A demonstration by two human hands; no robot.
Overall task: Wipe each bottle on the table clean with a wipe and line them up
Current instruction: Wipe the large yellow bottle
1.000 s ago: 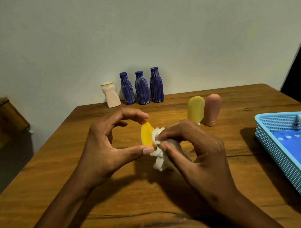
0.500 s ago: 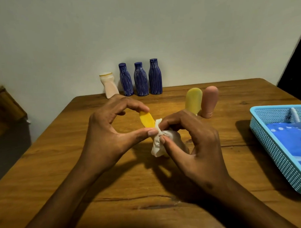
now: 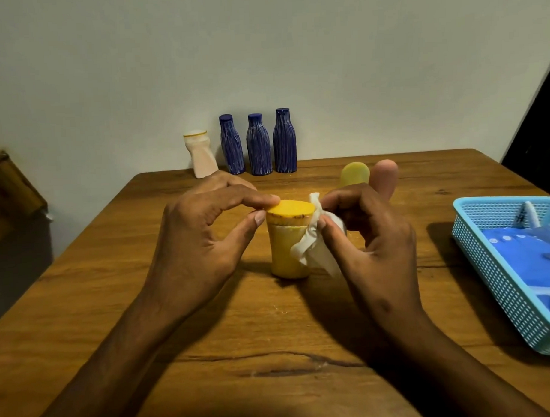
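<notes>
The yellow bottle (image 3: 287, 239) stands mid-table, nearer the front edge. The left hand (image 3: 197, 242) pinches its flat cap rim, and the right hand (image 3: 365, 233) clutches a wipe (image 3: 312, 247) against its side. It looks light, smooth plastic and probably tippy, so holding the cap seems smart.

A plain room in a home, by the look of it; a worn wooden desk (image 3: 209, 319) against a bare pale painted wall (image 3: 262, 52); a light-blue perforated plastic basket (image 3: 501, 294) of household oddments.
</notes>
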